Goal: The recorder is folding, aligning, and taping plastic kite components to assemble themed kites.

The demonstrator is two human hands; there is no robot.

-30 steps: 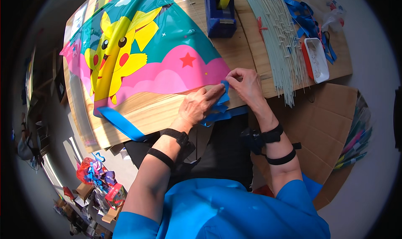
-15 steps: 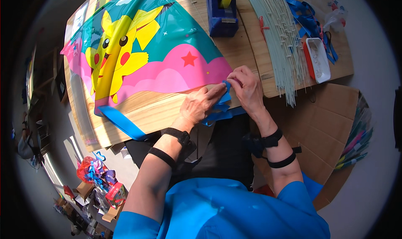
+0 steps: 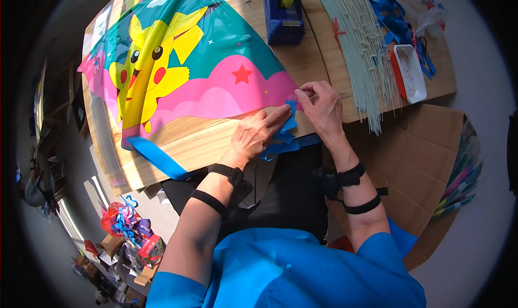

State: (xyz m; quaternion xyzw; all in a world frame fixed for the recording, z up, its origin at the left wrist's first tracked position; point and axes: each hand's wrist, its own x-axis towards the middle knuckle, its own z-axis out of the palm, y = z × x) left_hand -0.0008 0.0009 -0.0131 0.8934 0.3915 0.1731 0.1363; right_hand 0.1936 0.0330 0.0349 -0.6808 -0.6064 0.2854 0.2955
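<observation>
A plastic kite sheet (image 3: 237,95), teal and pink with a yellow cartoon figure, lies over the wooden table. At its near right corner a blue ribbon (image 3: 287,125) runs down in loose folds to the table edge. My left hand (image 3: 254,134) rests palm down by the corner, its fingers pressed together on the ribbon's upper end. Thumb and forefinger of my right hand (image 3: 322,109) are pinched at the kite's corner tip; what lies between them is too small to make out. Another blue ribbon (image 3: 159,158) trails from the kite's lower left corner over the table edge.
Beyond the kite stands a blue tape dispenser (image 3: 284,30) with yellow tape. Right of it lie a bundle of thin pale rods (image 3: 359,59), blue ribbons (image 3: 396,22) and a red-and-white tray (image 3: 411,73). A cardboard box (image 3: 410,162) stands below the table's right side.
My right hand has moved slightly up, from the ribbon's end to the kite's corner tip. More of the ribbon's top now shows. My left hand stays nearly in place.
</observation>
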